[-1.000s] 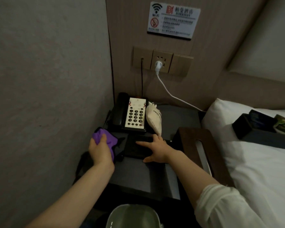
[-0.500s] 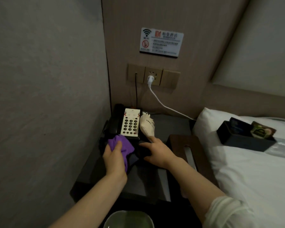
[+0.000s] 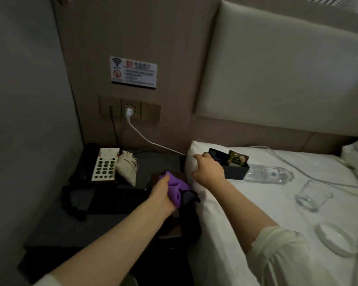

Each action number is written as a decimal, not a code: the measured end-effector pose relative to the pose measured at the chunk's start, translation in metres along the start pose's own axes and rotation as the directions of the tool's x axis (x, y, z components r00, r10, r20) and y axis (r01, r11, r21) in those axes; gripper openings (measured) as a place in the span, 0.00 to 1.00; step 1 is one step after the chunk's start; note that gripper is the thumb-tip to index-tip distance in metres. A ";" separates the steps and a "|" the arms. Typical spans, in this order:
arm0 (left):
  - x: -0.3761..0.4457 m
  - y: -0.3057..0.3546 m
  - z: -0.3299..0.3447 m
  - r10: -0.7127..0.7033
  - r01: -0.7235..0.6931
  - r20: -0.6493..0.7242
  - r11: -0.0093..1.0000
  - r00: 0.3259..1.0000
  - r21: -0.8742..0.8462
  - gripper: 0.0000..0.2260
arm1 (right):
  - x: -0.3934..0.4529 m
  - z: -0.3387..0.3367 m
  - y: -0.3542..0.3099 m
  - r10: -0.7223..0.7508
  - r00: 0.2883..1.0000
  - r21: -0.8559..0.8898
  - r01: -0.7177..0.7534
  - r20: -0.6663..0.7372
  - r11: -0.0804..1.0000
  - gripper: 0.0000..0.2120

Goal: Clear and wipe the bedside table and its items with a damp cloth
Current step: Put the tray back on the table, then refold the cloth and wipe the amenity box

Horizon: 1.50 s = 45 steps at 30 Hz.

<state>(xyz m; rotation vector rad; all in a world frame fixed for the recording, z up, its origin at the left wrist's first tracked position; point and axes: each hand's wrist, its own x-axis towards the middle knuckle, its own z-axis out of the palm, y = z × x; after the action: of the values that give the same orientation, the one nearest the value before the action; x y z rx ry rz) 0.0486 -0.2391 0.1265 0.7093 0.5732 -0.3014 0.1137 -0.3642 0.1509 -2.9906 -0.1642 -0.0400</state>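
The left hand (image 3: 160, 194) is gripping a soft, crumpled purple cloth (image 3: 175, 187) in curled fingers. The right hand (image 3: 208, 169), fingers curled, is clasping the rectangular black box (image 3: 235, 172) resting on the white bed (image 3: 277, 203).

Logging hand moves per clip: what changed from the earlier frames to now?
The right hand left the dark tray on the bedside table and reached right to the black box on the bed; a grip isn't clear. The left hand, still gripping the purple cloth, moved right toward the tissue box. Phone and pouch stayed put.
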 end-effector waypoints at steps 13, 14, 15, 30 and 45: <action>0.029 -0.019 0.049 0.022 -0.019 -0.096 0.999 0.995 0.035 0.19 | 0.014 0.014 0.050 0.112 0.993 -0.005 -0.112 0.030 0.994 0.29; 0.031 -0.019 0.049 0.021 -0.016 -0.105 0.999 0.994 0.049 0.20 | 0.015 0.016 0.052 0.119 0.992 0.000 -0.119 0.034 0.993 0.28; 0.033 -0.021 0.047 0.020 -0.013 -0.111 0.998 0.994 0.057 0.20 | 0.015 0.018 0.053 0.124 0.991 0.005 -0.125 0.039 0.992 0.27; 0.046 -0.027 0.034 0.035 -0.023 -0.141 0.996 0.989 0.088 0.19 | 0.014 0.032 0.060 0.122 0.988 -0.004 -0.123 -0.096 0.992 0.17; 0.011 -0.031 0.025 0.051 -0.038 -0.124 0.993 0.991 0.107 0.14 | -0.011 0.021 0.048 0.071 0.996 -0.116 -0.078 -0.059 0.990 0.17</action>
<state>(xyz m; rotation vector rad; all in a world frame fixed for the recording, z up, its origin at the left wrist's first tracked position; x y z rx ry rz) 0.0535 -0.2794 0.1184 0.8460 0.6648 -0.2474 0.1080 -0.4094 0.1232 -3.1073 -0.0448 -0.1282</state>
